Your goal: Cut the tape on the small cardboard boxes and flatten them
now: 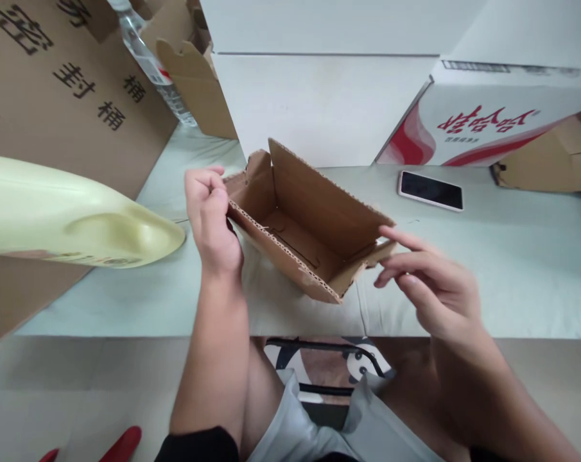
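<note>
A small cardboard box (314, 247), its top open, is tilted above the pale green cloth surface. Inside it, a thin dark line shows on the bottom. My left hand (213, 218) is closed around the left end of the box, thumb on the near side edge. At the right end, my right hand (429, 276) has its fingertips on the corner and the short end flap, which sits between the index finger and the fingers below. The box's rims look rough and cut.
A white carton (314, 109) stands behind the box, beside a red-and-white printed carton (483, 122). A phone (431, 190) lies to the right. At left are a large brown carton (54, 128), a water bottle (150, 61) and a pale yellow rounded object (78, 212).
</note>
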Available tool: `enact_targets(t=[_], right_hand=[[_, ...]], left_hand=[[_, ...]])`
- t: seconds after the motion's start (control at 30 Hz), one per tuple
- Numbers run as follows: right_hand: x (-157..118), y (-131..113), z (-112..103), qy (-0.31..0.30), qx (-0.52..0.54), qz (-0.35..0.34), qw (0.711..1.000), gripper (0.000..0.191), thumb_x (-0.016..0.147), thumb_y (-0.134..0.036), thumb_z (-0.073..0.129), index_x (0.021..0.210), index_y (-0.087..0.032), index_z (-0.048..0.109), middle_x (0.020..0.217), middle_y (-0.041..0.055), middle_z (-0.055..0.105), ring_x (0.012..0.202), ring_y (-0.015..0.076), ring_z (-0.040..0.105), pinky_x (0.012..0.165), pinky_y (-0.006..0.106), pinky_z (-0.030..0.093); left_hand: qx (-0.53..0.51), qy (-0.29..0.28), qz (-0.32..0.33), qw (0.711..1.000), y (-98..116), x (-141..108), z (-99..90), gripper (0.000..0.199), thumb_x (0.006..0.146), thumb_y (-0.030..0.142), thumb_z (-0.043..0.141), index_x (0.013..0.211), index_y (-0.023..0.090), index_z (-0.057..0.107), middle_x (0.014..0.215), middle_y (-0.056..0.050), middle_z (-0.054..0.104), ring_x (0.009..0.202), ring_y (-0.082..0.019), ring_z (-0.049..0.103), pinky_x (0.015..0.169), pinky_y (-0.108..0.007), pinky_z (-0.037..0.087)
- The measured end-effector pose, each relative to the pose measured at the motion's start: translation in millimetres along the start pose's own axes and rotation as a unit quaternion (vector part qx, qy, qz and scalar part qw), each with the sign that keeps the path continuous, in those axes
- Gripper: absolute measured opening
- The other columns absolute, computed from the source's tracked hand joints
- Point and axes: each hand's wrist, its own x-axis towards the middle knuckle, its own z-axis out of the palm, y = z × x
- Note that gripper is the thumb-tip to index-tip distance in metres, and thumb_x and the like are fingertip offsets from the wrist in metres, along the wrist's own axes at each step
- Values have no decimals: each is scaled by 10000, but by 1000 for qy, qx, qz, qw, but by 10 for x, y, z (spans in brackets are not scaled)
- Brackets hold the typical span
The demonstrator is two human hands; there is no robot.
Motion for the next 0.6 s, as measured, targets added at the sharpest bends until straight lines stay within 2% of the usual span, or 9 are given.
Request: enact_targets(t=[0.1, 0.17, 0.23, 0.27, 0.33, 0.4, 0.47, 0.53, 0.6], right_hand=[[-35, 136, 115, -22, -56, -2, 998, 293, 1009, -217, 630, 1269, -282, 749, 1541, 130, 657, 947, 230, 819, 678, 347, 678], [-39, 208, 195, -53, -98, -22, 994, 359, 1006, -198, 615, 1342, -268, 720, 1588, 154, 607, 1064, 256, 805, 751, 369, 693], [-33, 249, 251, -69, -129, -49, 988, 387, 998, -180, 608, 1363, -256, 712, 1515, 156, 658, 1234, 294, 752, 865, 398, 692], [-29, 259, 266, -62, -132, -64, 987, 391, 992, -170, 606, 1357, -261, 714, 1463, 146, 689, 1251, 293, 741, 892, 402, 685], [-25, 268, 279, -3, -125, -96, 988, 380, 977, -146, 608, 1308, -287, 728, 1284, 102, 753, 1122, 252, 765, 875, 379, 673], [-28, 281, 282, 101, -114, -113, 982, 356, 962, -159, 632, 1266, -316, 732, 1122, 67, 748, 995, 225, 750, 818, 363, 656], [-33, 310, 289, 163, -103, -87, 977, 403, 970, -249, 658, 1362, -336, 678, 1226, 88, 713, 1078, 260, 724, 845, 405, 651], [-34, 347, 304, 122, -86, -52, 987, 536, 995, -370, 638, 1524, -339, 553, 1466, 125, 630, 1312, 334, 655, 1001, 510, 627], [-28, 377, 324, 30, -70, -51, 996, 578, 1016, -418, 602, 1577, -331, 498, 1563, 129, 586, 1434, 364, 590, 1132, 577, 563]], left_hand=[[-56, 32, 37, 997, -42, -24, 8, 258, 908, 473, 610, 822, 263, 488, 921, -37, 551, 977, -240, 656, 980, -447, 547], [-30, 14, 38, 999, -74, -45, 0, 196, 924, 442, 570, 857, 263, 528, 899, -24, 564, 886, -218, 669, 905, -446, 546], [8, -7, 43, 999, -107, -61, -16, 197, 946, 464, 552, 959, 270, 577, 955, -17, 612, 817, -197, 667, 858, -447, 542], [24, -16, 50, 998, -123, -67, -24, 230, 949, 488, 575, 1037, 277, 594, 989, -16, 631, 809, -193, 665, 850, -444, 544], [42, -15, 71, 996, -157, -78, -41, 346, 927, 509, 666, 1189, 292, 601, 1020, -28, 651, 881, -214, 672, 887, -440, 548], [59, -20, 79, 995, -196, -87, -58, 461, 909, 524, 727, 1294, 314, 585, 1133, -56, 667, 1080, -257, 673, 1003, -452, 535], [83, -43, 70, 993, -239, -94, -78, 511, 911, 564, 726, 1344, 341, 570, 1322, -71, 641, 1270, -290, 626, 1119, -472, 497], [106, -60, 68, 990, -275, -98, -100, 515, 918, 581, 710, 1359, 352, 578, 1430, -66, 605, 1351, -309, 594, 1177, -495, 477], [121, -66, 77, 987, -284, -100, -119, 469, 929, 543, 709, 1342, 342, 618, 1430, -71, 615, 1371, -315, 592, 1198, -508, 474]])
